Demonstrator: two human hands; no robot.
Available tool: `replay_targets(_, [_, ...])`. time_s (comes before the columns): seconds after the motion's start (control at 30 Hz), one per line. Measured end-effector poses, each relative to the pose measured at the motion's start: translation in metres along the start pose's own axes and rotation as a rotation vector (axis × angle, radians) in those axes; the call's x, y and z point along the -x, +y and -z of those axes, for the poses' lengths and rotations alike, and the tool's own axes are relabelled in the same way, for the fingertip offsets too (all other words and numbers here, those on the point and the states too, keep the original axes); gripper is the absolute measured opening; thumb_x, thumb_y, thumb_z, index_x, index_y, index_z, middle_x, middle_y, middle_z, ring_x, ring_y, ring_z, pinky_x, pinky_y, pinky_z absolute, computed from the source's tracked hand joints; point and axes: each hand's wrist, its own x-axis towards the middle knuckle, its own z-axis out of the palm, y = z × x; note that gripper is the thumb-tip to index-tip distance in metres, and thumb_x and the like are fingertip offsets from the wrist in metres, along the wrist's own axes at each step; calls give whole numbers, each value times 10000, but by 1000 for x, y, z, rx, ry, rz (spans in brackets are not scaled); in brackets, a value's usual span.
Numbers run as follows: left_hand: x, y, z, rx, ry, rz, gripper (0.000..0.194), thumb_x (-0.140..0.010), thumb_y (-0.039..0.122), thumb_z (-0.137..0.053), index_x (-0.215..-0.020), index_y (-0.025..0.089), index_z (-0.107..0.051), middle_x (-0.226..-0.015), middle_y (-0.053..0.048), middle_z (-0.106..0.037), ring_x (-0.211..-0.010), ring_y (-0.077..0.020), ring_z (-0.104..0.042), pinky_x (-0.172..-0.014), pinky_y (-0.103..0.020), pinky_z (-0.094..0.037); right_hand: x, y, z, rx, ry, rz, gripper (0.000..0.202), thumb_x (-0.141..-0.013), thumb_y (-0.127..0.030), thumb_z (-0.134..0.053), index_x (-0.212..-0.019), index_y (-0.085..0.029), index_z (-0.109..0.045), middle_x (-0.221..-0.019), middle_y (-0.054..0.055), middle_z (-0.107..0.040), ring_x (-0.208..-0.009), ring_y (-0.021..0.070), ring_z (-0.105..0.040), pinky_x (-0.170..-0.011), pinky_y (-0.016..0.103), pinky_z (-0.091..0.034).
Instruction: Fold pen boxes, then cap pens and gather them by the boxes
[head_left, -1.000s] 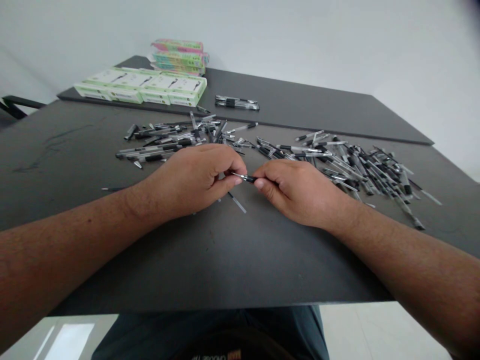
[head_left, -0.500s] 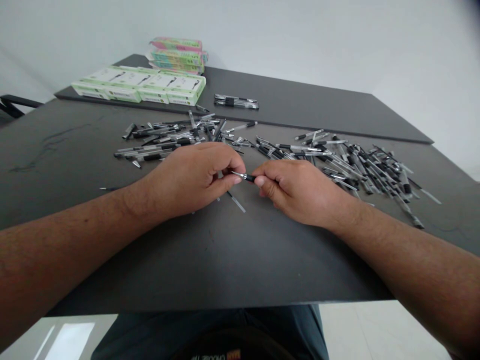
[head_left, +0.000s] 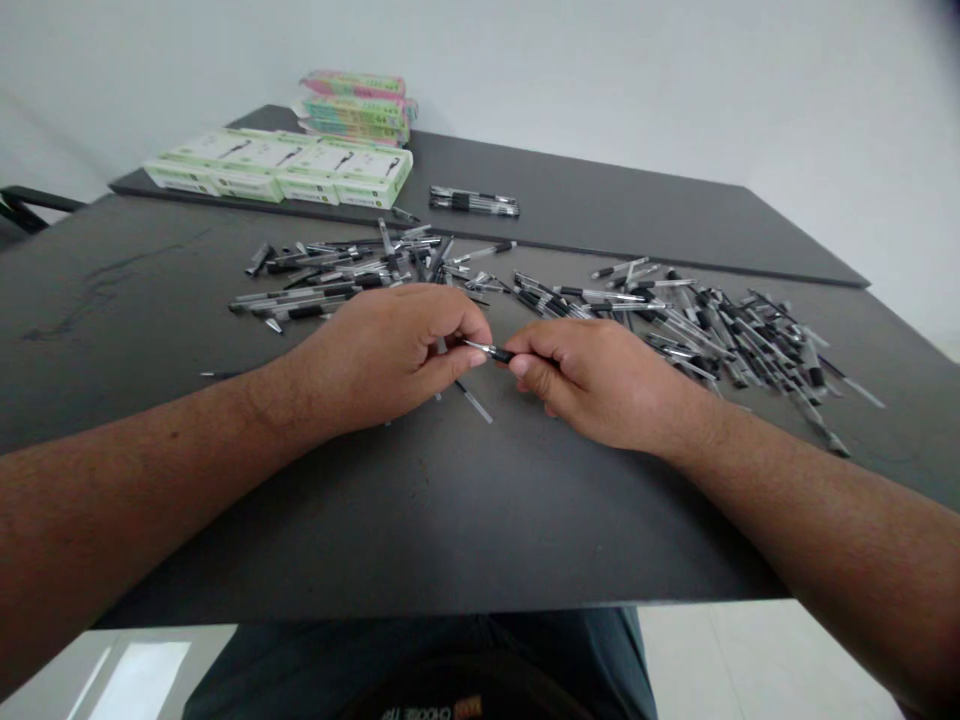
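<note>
Between my two hands lies a pen [head_left: 498,353] with a black grip and a silvery pointed tip aimed left. The closed fingers of my right hand [head_left: 604,385] hold its barrel, the rear of which is hidden in the hand. My left hand [head_left: 397,345] pinches at the pen's tip with thumb and forefinger. Under the left fingers, a thin pen refill [head_left: 475,402] with a clear end rests on the table. Another slim dark refill [head_left: 221,375] sticks out from behind my left forearm.
Loose pen parts [head_left: 330,270] lie in a pile behind my left hand. A larger heap of pens [head_left: 720,330] spreads behind the right one. On the raised back board are a bundle of pens [head_left: 472,202], pale green boxes [head_left: 307,175] and stacked colourful packs [head_left: 356,110].
Both hands keep the same hold on the pen, with hardly any movement. The view has shifted very slightly.
</note>
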Motion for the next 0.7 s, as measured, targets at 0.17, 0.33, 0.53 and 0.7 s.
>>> replay_targets(0.17, [1, 1, 0, -2, 4, 8, 222, -1014, 365, -617, -1055, 243, -798, -925, -22, -789, -884, -222, -756, -882, -350, -558, 1, 1, -1, 14, 67, 1, 173, -1072, -277, -661, -1155, -204, -795, -965, 43, -830, -877, 216, -733, -806, 318, -480])
replay_targets(0.33, [1, 2, 0, -7, -5, 14, 233, -1012, 378, -611, -1062, 243, -794, -911, -19, -779, -858, -218, -745, -878, -356, -556, 2, 1, -3, 39, 128, 8, 74, -1026, -245, -698, -1066, -212, -751, -890, 14, -770, -767, 186, -654, -760, 315, -438])
replay_targets(0.53, [2, 1, 2, -41, -20, 2, 258, -1046, 388, -585, -1065, 249, -801, -936, -34, -798, -918, -243, -771, -904, -375, -581, 2, -1, -2, 63, 113, 17, 90, -1044, -244, -688, -1076, -204, -762, -888, 25, -767, -801, 200, -662, -761, 322, -429])
replay_targets(0.7, [5, -1, 3, -35, -10, -73, 273, -1078, 382, -576, -1090, 250, -816, -1023, -46, -837, -1020, -258, -808, -993, -391, -619, 2, -3, 1, 62, 32, 27, 171, -1101, -282, -635, -1116, -196, -782, -949, 58, -801, -872, 225, -712, -792, 329, -452])
